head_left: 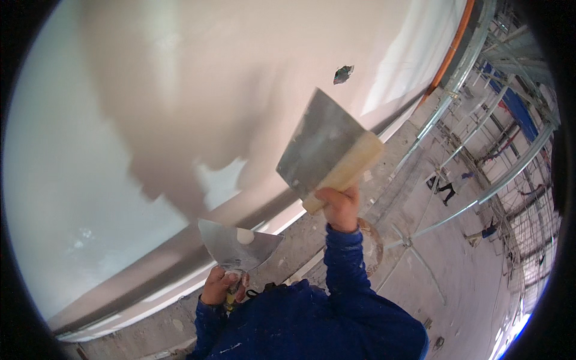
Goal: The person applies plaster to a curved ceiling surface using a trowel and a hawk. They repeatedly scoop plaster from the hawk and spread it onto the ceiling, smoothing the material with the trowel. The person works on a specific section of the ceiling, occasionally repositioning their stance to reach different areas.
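My left hand (217, 289), at the lower middle, is closed around a putty knife (231, 252). Its flared metal blade points up and carries a small pale dab of filler (245, 236). Further up and to the right, my right hand (339, 207) grips a wide filling knife (321, 141) by one end of its long pale handle (354, 162). The broad grey blade is tilted up and left, in front of the smooth pale wall (180, 66). I cannot tell whether it touches the wall. Above this blade, a small ragged dark hole (344, 74) breaks the wall surface.
Metal scaffold tubes (447, 107) curve along the right side. An orange strip (451, 51) runs beside the wall's right edge. Behind my right wrist shows a round, stained brownish thing (372, 246). Two distant people (445, 189) are on the grey floor (414, 300) beyond the tubes.
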Tool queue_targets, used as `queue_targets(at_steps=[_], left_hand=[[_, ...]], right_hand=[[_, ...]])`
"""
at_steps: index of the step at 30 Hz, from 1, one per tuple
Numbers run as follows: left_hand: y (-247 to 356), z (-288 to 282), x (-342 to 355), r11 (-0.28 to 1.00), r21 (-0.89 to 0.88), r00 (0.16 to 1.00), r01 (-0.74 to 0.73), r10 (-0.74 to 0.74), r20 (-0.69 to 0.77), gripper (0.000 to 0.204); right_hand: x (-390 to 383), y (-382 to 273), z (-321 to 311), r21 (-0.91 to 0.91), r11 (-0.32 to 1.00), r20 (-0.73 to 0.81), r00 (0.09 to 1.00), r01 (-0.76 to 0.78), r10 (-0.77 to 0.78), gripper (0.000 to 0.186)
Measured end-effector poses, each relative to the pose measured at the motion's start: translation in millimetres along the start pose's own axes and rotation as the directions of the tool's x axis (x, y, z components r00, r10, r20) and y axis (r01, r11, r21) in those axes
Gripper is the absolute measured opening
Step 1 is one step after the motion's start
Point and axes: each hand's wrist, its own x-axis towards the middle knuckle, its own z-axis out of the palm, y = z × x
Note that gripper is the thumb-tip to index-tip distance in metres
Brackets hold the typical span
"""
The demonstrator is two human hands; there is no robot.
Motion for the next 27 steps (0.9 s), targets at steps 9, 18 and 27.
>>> queue_targets(at_steps=[9,18,27], left_hand=[[-8,18,8,0.984,0.154,0.975,0.088,-0.118,0.191,0.031],[-59,45,41,0.956,0.290,0.880,0.050,-0.180,0.440,0.022],[-134,142,147,0.074,0.726,0.726,-0.684,0.172,0.666,0.065]], right_hand=[[-77,-16,-73,0.237,0.969,0.104,0.994,-0.065,0.041,0.023],[-171,-44,-175,-0.394,0.717,-0.162,0.811,-0.576,0.562,0.050],[-142,-16,-214,0.517,0.613,-0.259,0.574,-0.597,0.777,0.051]])
